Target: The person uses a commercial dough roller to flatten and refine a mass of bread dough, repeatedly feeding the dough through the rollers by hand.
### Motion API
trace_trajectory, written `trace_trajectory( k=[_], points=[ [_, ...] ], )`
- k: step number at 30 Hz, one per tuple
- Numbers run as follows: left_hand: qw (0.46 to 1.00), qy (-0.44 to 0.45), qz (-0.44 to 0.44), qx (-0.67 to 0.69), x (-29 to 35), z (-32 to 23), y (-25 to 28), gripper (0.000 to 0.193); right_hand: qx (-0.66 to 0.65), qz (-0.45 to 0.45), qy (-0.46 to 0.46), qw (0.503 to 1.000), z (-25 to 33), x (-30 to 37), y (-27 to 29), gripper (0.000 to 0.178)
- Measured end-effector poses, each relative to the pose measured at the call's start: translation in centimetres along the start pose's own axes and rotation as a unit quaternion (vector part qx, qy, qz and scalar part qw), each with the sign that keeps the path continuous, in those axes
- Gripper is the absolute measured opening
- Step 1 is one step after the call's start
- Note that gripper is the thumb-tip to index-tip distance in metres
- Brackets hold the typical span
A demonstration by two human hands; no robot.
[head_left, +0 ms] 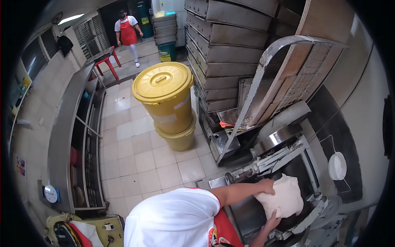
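Observation:
A large, pale lump of dough (pixel 283 196) lies on the dark metal bed of a dough roller machine (pixel 252 212). My left hand (pixel 266 187) grips the dough at its upper left edge, the thumb and fingers pressed against it. At the lower edge, my right hand (pixel 271 222) holds the dough, its fingertips resting on the surface. Both arms reach to the right from my white sleeve and red apron (pixel 226 229). Rollers and a painted frame (pixel 284 158) border the dough on its far side.
Stacked yellow lidded bins (pixel 163 84) stand on the tiled floor. Metal trays (pixel 230 53) are piled behind the machine, beside a curved rail (pixel 263 68). A long steel counter (pixel 66 123) runs along the left. A person in a red apron (pixel 128 33) walks at the back.

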State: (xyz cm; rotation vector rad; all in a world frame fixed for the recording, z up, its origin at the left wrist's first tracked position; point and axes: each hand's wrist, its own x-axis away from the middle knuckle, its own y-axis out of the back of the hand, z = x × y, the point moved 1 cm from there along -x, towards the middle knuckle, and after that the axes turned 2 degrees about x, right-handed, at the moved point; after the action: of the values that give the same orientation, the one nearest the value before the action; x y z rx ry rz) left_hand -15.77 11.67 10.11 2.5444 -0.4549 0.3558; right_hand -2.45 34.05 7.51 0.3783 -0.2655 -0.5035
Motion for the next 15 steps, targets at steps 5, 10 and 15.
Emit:
trace_trajectory(
  k=[5,10,15],
  points=[
    [0.996,-0.033,-0.088,0.005,0.7,-0.6,-1.1,0.080,0.056,-0.032,0.032,0.997,-0.7,-3.0,2.0,0.058],
    [0.943,-0.192,-0.271,-0.036,1.9,-3.0,-1.8,0.055,0.155,-0.195,0.286,0.925,1.0,-2.9,2.7,0.053],
    [0.921,-0.226,-0.238,-0.211,1.3,-6.0,-0.7,0.043,0.166,-0.075,0.213,0.960,8.8,-9.1,-0.1,0.029]
  ],
)
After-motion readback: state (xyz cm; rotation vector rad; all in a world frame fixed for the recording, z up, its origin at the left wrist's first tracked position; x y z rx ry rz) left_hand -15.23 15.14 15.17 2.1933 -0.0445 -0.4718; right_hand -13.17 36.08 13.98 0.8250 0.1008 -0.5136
